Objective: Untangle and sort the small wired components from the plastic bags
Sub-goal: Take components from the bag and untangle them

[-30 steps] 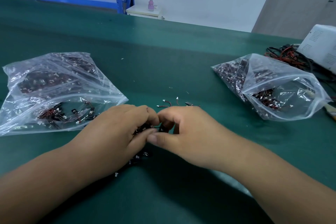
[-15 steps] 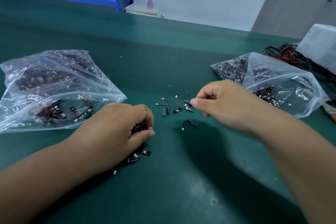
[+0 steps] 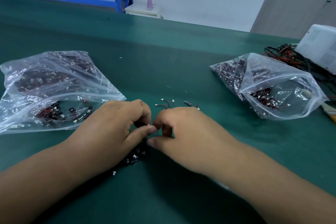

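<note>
The bundle (image 3: 135, 158) of small black parts with thin wires and white plugs lies on the table (image 3: 163, 60), partly under the left hand (image 3: 112, 129). That hand's grip is closed around the bundle, fingers curled. The right hand (image 3: 185, 132) meets it with fingers bent near a white plug; whether its grip pinches anything I cannot tell. Just behind the hands lie a few loose pieces (image 3: 167, 104), short curved wires. The left bag (image 3: 54, 85) and right bag (image 3: 272, 85), of clear crinkled plastic, hold more such parts. The table is matte green.
</note>
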The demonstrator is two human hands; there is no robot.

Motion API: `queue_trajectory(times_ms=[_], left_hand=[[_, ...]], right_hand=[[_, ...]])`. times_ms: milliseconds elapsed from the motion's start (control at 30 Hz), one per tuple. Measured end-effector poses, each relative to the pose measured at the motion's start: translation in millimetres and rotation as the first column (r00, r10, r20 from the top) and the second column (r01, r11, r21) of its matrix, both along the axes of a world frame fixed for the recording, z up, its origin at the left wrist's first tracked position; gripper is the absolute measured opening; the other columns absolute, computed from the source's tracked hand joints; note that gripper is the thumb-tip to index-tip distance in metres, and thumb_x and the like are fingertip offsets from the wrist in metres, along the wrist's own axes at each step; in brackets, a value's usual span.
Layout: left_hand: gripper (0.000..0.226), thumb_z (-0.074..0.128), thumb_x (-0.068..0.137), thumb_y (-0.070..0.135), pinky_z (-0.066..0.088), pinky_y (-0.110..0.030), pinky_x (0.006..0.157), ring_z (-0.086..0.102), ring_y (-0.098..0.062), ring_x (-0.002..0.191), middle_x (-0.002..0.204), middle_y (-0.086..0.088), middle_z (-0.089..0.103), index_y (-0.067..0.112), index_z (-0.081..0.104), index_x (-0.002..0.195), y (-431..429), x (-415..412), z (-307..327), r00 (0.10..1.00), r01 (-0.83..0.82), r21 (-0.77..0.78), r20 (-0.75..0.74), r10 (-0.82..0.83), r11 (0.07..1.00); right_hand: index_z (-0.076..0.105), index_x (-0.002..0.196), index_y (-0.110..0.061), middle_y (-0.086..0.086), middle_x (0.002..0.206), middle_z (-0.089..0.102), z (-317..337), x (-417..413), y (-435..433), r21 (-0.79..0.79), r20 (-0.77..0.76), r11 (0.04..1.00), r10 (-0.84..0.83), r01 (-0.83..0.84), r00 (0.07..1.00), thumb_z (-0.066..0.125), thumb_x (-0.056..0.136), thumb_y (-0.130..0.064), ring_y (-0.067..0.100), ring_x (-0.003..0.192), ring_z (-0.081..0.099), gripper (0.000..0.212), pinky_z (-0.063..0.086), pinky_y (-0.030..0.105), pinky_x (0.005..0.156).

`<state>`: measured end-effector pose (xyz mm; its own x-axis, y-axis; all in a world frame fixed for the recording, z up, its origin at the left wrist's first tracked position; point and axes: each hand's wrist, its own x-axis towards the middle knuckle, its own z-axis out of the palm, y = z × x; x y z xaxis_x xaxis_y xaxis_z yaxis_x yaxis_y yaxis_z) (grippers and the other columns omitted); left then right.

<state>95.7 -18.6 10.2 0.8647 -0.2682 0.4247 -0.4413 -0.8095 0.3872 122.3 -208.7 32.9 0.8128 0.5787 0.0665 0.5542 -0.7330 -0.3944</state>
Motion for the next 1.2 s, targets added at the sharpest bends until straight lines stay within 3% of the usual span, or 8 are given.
queue_trajectory(times_ms=[133,267,400,600,733,867,1067,1200], left_hand=[[0.022,0.045,0.083,0.058,0.038,-0.013,0.064,0.051,0.000,0.082,0.074,0.019,0.057,0.036,0.050,0.085,2,1,-1,0.999,0.021,0.000,-0.027,-0.021,1.000],[0.019,0.041,0.087,0.057,0.041,-0.019,0.067,0.050,-0.004,0.079,0.077,0.018,0.058,0.040,0.048,0.088,4,2,0,0.996,0.071,0.018,-0.048,-0.070,0.997],[0.019,0.043,0.087,0.058,0.036,-0.013,0.071,0.049,0.001,0.087,0.091,0.024,0.056,0.041,0.049,0.092,4,-1,-1,0.995,0.063,0.054,-0.077,-0.059,0.997],[0.014,0.061,0.084,0.043,0.035,-0.013,0.075,0.049,0.003,0.090,0.085,0.026,0.057,0.042,0.050,0.091,5,-1,-1,0.993,0.035,0.083,-0.114,-0.025,0.996],[0.019,0.064,0.086,0.036,0.034,-0.011,0.076,0.048,0.004,0.091,0.084,0.029,0.056,0.043,0.049,0.095,6,-1,-2,0.995,0.025,0.107,-0.099,-0.015,0.994],[0.019,0.062,0.087,0.029,0.036,-0.015,0.081,0.050,0.000,0.083,0.081,0.029,0.059,0.037,0.058,0.104,7,1,-2,0.998,0.036,0.157,-0.057,-0.028,0.987],[0.032,0.043,0.091,0.050,0.049,-0.034,0.080,0.056,-0.003,0.088,0.092,0.022,0.065,0.034,0.065,0.108,6,-1,2,0.998,0.044,0.131,-0.049,-0.038,0.990],[0.047,0.044,0.090,0.063,0.043,-0.036,0.099,0.053,-0.005,0.112,0.121,0.022,0.060,0.034,0.061,0.123,6,-1,1,0.989,0.124,0.207,-0.105,-0.103,0.970]], right_hand=[[0.056,0.091,-0.026,-0.007,0.084,0.053,-6,-8,7,0.037,0.122,0.999,0.003,-0.008,0.993,0.057,0.091,-0.056,0.021,0.087,0.056,0.031,0.048,0.038,0.071],[0.046,0.082,-0.027,-0.004,0.085,0.058,-11,-8,7,0.090,0.148,0.995,0.022,-0.036,0.989,0.054,0.095,-0.042,0.025,0.086,0.056,0.022,0.049,0.041,0.070],[0.051,0.074,-0.029,-0.007,0.071,0.058,-16,0,2,0.226,0.031,0.973,-0.061,0.052,0.998,0.058,0.083,-0.035,0.017,0.071,0.056,0.012,0.051,0.038,0.061],[0.062,0.069,-0.027,-0.015,0.053,0.054,-9,18,-8,0.321,-0.195,0.934,-0.094,0.154,0.976,0.064,0.082,-0.023,0.003,0.047,0.042,0.013,0.036,0.018,0.046],[0.060,0.069,-0.010,-0.006,0.050,0.050,-3,27,-17,0.377,-0.275,0.909,-0.072,0.176,0.959,0.064,0.083,-0.014,0.003,0.042,0.035,0.015,0.030,0.015,0.041],[0.059,0.065,-0.011,-0.001,0.050,0.053,6,37,-29,0.425,-0.377,0.872,-0.076,0.245,0.923,0.063,0.080,-0.022,0.011,0.045,0.034,0.019,0.028,0.021,0.045],[0.061,0.059,-0.022,0.000,0.051,0.055,12,42,-35,0.416,-0.458,0.873,-0.039,0.253,0.888,0.060,0.073,-0.030,0.010,0.043,0.035,0.016,0.029,0.019,0.042],[0.061,0.070,-0.014,-0.002,0.054,0.059,14,39,-36,0.331,-0.453,0.926,-0.013,0.182,0.891,0.060,0.078,-0.030,0.015,0.050,0.040,0.018,0.033,0.025,0.050]])
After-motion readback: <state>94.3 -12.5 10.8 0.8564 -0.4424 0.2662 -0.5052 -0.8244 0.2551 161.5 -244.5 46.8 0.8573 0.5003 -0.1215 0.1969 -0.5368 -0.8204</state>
